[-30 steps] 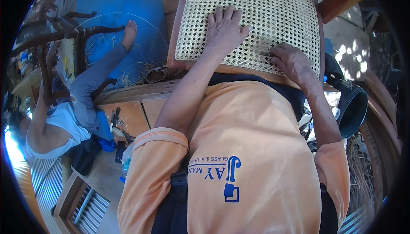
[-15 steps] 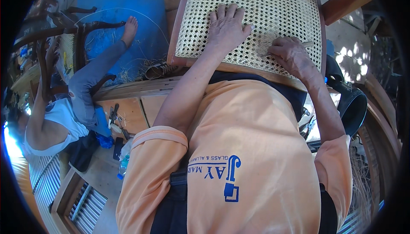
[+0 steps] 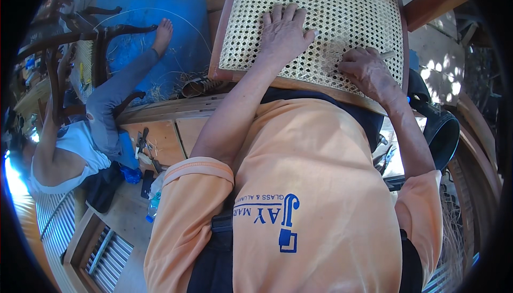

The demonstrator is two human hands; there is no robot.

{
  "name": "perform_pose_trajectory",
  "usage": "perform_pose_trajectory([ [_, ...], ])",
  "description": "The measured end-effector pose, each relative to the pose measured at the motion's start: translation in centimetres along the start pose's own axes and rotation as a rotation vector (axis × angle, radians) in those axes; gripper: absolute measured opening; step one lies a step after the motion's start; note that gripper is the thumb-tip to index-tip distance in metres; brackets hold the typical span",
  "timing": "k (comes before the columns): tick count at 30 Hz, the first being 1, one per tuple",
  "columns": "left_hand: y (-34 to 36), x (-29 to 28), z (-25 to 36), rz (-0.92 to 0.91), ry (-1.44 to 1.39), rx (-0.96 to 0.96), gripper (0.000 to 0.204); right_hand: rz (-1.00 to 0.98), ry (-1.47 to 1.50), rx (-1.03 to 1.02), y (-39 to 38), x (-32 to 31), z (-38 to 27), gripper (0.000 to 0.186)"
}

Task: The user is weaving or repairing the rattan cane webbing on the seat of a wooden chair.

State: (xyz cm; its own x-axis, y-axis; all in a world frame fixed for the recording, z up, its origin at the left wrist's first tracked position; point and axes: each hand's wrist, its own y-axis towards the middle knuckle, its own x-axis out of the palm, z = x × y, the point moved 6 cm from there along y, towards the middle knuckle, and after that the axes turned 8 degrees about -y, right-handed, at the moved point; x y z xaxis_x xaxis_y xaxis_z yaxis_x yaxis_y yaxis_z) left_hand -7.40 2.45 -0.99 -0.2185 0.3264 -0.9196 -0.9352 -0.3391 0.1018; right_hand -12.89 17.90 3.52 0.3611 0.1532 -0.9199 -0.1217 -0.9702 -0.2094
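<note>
A cane seat of open octagonal weave, set in a reddish-brown wooden frame, lies across my lap in front of me. My left hand rests flat on the weave, left of centre, with its fingers spread. At the right near part of the seat, my right hand is curled round a pale flat stick-like tool, which pokes out beyond the fingers to the right. The weave just left of my right hand looks slightly dull or blurred; the tool's other end is hidden.
At the left, another person sits with a bare foot beside dark carved chair frames on a blue sheet. Tools lie on a plywood board, near a water bottle. A black bucket is at the right.
My right hand has moved slightly up and right along the weave, and more of the pale tool shows. My left hand has shifted only slightly upward.
</note>
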Motion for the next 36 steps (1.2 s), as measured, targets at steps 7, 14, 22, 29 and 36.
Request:
perform_pose_trajectory([
  [7, 0.1, 0.0, 0.2, -0.014, 0.012, 0.0, 0.052, 0.093, 0.072, 0.015, 0.3, 0.1, 0.4, 0.012],
  [14, -0.4, 0.3, -0.1, -0.047, 0.01, -0.02, 0.053, 0.078, 0.079, 0.009, 0.0, 0.7, 0.0, 0.012],
  [22, 0.0, 0.1, -0.1, -0.057, 0.035, 0.003, 0.054, 0.096, 0.102, 0.081, -1.0, 0.5, 1.4, 0.015],
  [29, -3.2, 0.5, 4.2, -0.189, 0.058, 0.073, 0.073, 0.493, -0.097, 0.459, -2.2, 2.7, 4.7, 0.019],
  [36, -2.7, -2.1, 0.0, -0.275, -0.017, -0.115, 0.078, 0.516, -0.138, 0.542, -3.3, 4.0, 4.7, 0.018],
])
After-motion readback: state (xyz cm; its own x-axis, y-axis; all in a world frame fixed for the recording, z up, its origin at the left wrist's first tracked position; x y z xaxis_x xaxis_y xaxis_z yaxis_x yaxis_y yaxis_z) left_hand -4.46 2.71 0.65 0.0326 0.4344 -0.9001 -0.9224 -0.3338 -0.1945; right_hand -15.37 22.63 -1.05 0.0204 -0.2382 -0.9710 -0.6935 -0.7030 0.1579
